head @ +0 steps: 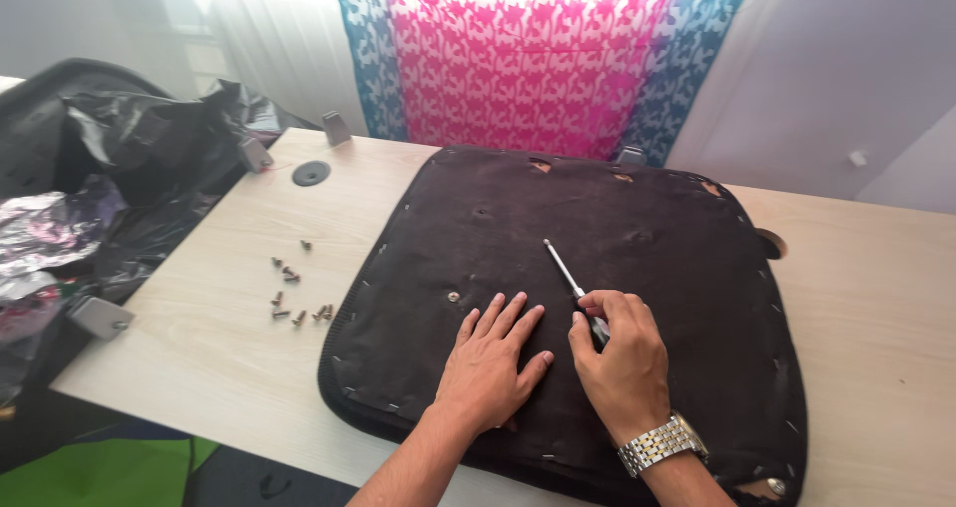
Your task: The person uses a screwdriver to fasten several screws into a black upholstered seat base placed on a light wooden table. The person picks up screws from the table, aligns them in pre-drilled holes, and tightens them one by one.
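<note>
A: Head view, item one. What lies on the pale wood-grain table (229, 348)?

B: One large dark brown fabric-covered seat panel (597, 268), roughly square with rounded corners, lying flat. Its cloth is stapled along the edges and torn in small spots at the far edge and the near right corner. One small round metal fitting (453, 296) shows in the left half of its surface.

A: Tools?

B: One slim screwdriver with a silver shaft and dark handle (573, 286). The shaft slants up and to the left over the middle of the panel; the handle is buried in the right hand.

A: Hands, and their grip?

B: Two. The right hand (619, 353) is curled closed around the screwdriver handle, fingers wrapped tight, one silver metal link wristwatch (659, 443) on that wrist. The left hand (493, 358) holds nothing: palm down, fingers spread and pressed flat on the fabric, just beside the right hand.

A: Loose hardware?

B: One scatter of small dark screws (294, 293) on the bare tabletop left of the panel, about nine; the exact count is hard to tell. They lie well apart from both hands.

A: Other entries?

B: One round grey cable grommet (311, 172) set in the table's far left. One heap of crumpled black plastic sheeting (149, 138) off the left edge. One pink and blue patterned curtain (538, 49) hanging behind the table.
</note>
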